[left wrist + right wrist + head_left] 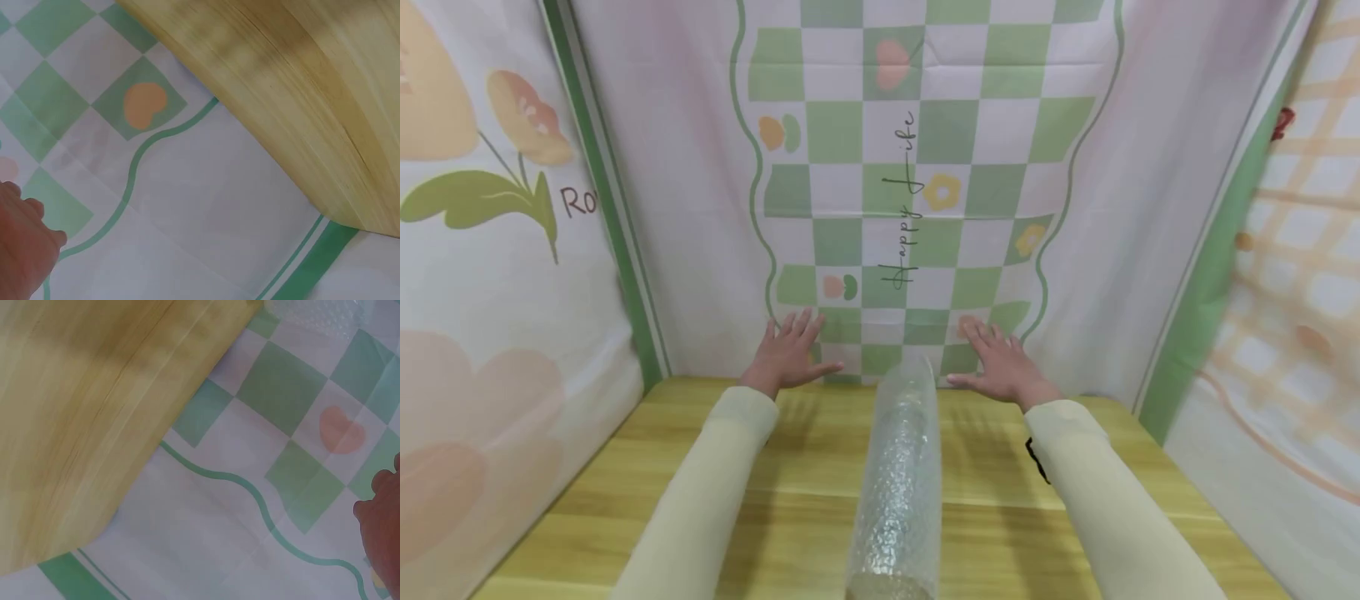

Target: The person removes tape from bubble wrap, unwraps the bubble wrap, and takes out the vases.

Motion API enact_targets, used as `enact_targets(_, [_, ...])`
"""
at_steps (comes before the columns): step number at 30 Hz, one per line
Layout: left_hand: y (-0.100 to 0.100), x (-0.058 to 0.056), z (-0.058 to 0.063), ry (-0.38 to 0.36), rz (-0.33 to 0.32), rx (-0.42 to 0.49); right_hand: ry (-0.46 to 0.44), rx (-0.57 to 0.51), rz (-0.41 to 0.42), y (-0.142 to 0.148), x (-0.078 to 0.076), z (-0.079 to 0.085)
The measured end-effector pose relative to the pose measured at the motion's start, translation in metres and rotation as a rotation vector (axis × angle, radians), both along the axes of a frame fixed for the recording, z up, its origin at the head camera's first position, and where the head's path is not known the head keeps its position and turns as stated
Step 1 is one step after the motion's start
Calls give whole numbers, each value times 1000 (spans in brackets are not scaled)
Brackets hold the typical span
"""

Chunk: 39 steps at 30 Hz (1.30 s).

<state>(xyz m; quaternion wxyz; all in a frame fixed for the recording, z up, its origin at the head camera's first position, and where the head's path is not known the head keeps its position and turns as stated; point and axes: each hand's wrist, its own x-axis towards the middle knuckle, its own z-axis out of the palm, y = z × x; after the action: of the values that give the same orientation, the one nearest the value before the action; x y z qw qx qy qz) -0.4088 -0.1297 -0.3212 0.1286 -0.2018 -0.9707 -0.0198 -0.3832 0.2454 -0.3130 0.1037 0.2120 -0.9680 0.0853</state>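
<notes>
A long roll of clear bubble wrap [901, 475] lies lengthwise down the middle of the wooden table, its far end near the back edge. To the left of the roll, my left hand [788, 352] is held above the table's far edge, fingers spread and nothing in them. My right hand [1002, 364] mirrors it on the other side, also spread and apart from the roll. In the left wrist view part of the left hand [25, 244] shows at the lower left. The right wrist view catches the right hand [384, 528] and a bit of bubble wrap [319, 314] at the top.
The wooden table [820, 442] ends at a hanging checkered cloth [891, 192] with green and white squares. Printed cloths close off the left [490, 275] and right [1292, 317] sides. A black band [1037, 461] shows by the right sleeve.
</notes>
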Motion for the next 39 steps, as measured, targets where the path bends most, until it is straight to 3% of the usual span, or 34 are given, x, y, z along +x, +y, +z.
enact_targets(18, [7,4,3,-51,-41,107,18,42,42,-2,6,8])
enact_targets(34, [8,15,-6,-68,-98,188,80,43,111,-2,19,-4])
enact_targets(39, [9,20,-8,-108,-100,200,82,42,110,-4,21,-8])
